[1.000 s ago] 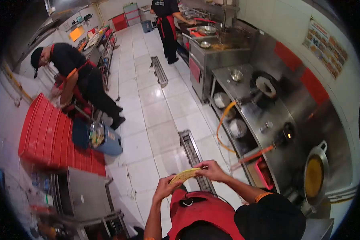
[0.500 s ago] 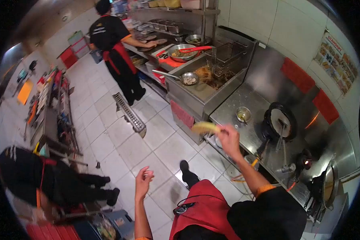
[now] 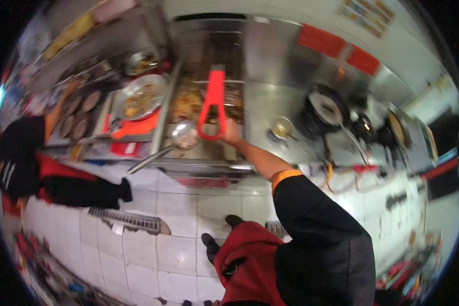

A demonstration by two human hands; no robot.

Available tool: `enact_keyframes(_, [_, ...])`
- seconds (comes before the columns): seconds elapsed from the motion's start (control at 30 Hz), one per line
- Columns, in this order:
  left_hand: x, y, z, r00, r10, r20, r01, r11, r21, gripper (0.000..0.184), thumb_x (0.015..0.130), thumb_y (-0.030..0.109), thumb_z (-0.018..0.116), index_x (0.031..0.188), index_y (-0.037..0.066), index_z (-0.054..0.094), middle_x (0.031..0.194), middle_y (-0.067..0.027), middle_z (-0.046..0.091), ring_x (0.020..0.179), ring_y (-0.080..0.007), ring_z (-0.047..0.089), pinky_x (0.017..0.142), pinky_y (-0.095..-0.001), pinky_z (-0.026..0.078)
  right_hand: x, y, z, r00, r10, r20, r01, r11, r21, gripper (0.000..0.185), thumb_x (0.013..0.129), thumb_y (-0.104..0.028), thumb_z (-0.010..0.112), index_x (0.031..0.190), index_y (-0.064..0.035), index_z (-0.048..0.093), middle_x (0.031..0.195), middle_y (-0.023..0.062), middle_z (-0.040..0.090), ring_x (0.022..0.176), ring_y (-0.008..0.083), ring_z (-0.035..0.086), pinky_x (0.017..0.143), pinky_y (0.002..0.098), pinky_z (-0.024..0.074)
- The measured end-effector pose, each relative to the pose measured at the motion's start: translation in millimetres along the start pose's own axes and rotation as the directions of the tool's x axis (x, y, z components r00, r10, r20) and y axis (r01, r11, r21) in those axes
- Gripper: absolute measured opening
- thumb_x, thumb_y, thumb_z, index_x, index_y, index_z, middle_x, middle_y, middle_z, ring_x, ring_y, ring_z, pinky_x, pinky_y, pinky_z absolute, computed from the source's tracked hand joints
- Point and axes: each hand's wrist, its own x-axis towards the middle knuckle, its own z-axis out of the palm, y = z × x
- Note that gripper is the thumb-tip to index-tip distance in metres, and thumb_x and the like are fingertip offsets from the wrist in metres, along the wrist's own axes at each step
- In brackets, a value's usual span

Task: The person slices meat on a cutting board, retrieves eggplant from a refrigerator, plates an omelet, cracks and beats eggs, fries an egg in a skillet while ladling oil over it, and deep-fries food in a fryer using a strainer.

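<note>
My right hand (image 3: 231, 132) is at the looped end of a red handle (image 3: 215, 92), with its fingers closed around the loop's right side and partly hidden by it. The handle belongs to a wire fryer basket (image 3: 230, 94), blurred over the deep fryer, whose oil (image 3: 186, 103) looks brown with bits in it. Left of my hand, a small strainer pan (image 3: 184, 135) with pale food rests at the fryer's front, its long handle sticking out over the edge. My left hand is out of view.
A metal bowl with food (image 3: 140, 97) stands left of the fryer, beside a red cloth (image 3: 136, 127). To the right are a small bowl (image 3: 281, 128) and a black wok (image 3: 325, 108) on the steel counter. A co-worker (image 3: 23, 153) stands at the left; a floor drain (image 3: 130, 220) lies behind.
My view has turned toward the fryer. My right hand has moved from over the counter edge to the basket handle; the yellow curved thing it held no longer shows. My left hand has left view.
</note>
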Motion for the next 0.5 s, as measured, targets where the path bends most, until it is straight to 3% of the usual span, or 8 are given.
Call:
enact_keyframes(0.03, [14,5,-17,0.999,0.022,0.05,-0.024,0.998,0.05,0.037,0.092,0.034,0.048,0.088,0.0,0.06,0.075,-0.0072,0.06,0.066,-0.0133,0.055,0.059,-0.0282,0.046,-19,-15,-17,0.997,0.007,-0.076,0.001,0.994,0.107,0.011,0.073,-0.006,0.055,0.08,-0.0017,0.062,0.077,0.0181,0.062,0.077,0.0339,0.062,0.066,0.0427,0.0497])
enact_keyframes(0.13, [58,42,-51,0.975,0.111,0.192,-0.138,0.981,0.136,0.035,0.092,0.032,0.05,0.087,-0.001,0.06,0.071,-0.0066,0.059,0.062,-0.012,0.054,0.056,-0.0268,0.045,-101,-60,-108,0.988,0.102,-0.118,-0.085,0.987,0.139,0.011,0.076,-0.009,0.058,0.084,-0.0035,0.063,0.079,0.0168,0.064,0.074,0.0337,0.063,0.064,0.0415,0.0499])
enact_keyframes(0.2, [86,80,-67,0.935,0.207,0.288,-0.259,0.953,0.157,0.034,0.092,0.031,0.051,0.086,-0.001,0.06,0.069,-0.0062,0.059,0.06,-0.0111,0.053,0.055,-0.0258,0.044,-160,-47,-138,0.942,0.22,-0.255,-0.162,0.959,0.231,0.011,0.079,-0.012,0.06,0.087,-0.0066,0.064,0.081,0.0168,0.064,0.071,0.0332,0.063,0.062,0.0393,0.0502])
enact_keyframes(0.23, [106,102,-74,0.896,0.276,0.348,-0.345,0.925,0.156,0.034,0.092,0.03,0.051,0.085,-0.001,0.06,0.067,-0.006,0.058,0.059,-0.0107,0.052,0.054,-0.0253,0.044,-186,-28,-153,0.924,0.289,-0.25,-0.273,0.957,0.097,0.01,0.079,-0.008,0.06,0.087,-0.003,0.064,0.079,0.0164,0.065,0.066,0.0279,0.064,0.059,0.0348,0.0491])
enact_keyframes(0.27, [125,131,-77,0.845,0.346,0.408,-0.432,0.891,0.139,0.033,0.092,0.03,0.052,0.084,-0.002,0.06,0.066,-0.0057,0.058,0.057,-0.0103,0.052,0.054,-0.0248,0.043,-206,-5,-172,0.868,0.379,-0.32,-0.383,0.922,0.051,0.009,0.078,-0.007,0.06,0.086,-0.0028,0.064,0.075,0.0164,0.064,0.064,0.0291,0.063,0.058,0.0358,0.0488])
enact_keyframes(0.33, [149,200,-62,0.719,0.455,0.526,-0.578,0.811,0.088,0.033,0.091,0.029,0.053,0.083,-0.002,0.06,0.064,-0.0053,0.058,0.055,-0.0094,0.051,0.052,-0.0239,0.042,-234,54,-215,0.795,0.413,-0.444,-0.493,0.867,-0.077,0.012,0.079,-0.013,0.057,0.087,-0.0065,0.063,0.081,0.0167,0.064,0.072,0.0342,0.063,0.064,0.0416,0.0499])
enact_keyframes(0.4, [140,288,-20,0.718,0.305,0.626,-0.443,0.893,0.072,0.029,0.092,0.025,0.051,0.085,-0.002,0.061,0.064,-0.0033,0.056,0.057,-0.0088,0.051,0.054,-0.0231,0.042,-253,101,-258,0.732,0.437,-0.523,-0.605,0.771,-0.202,0.013,0.078,-0.012,0.056,0.089,-0.0057,0.06,0.083,0.0176,0.063,0.073,0.0357,0.062,0.065,0.0446,0.0488])
enact_keyframes(0.5, [109,383,68,0.477,0.337,0.812,-0.575,0.818,-0.002,0.019,0.091,0.017,0.053,0.092,0.0,0.06,0.069,-0.0022,0.057,0.063,-0.0088,0.053,0.06,-0.023,0.045,-265,166,-302,0.715,0.486,-0.503,-0.668,0.686,-0.287,0.021,0.075,-0.01,0.058,0.096,-0.0047,0.056,0.089,0.0178,0.059,0.081,0.0368,0.059,0.068,0.0453,0.0479])
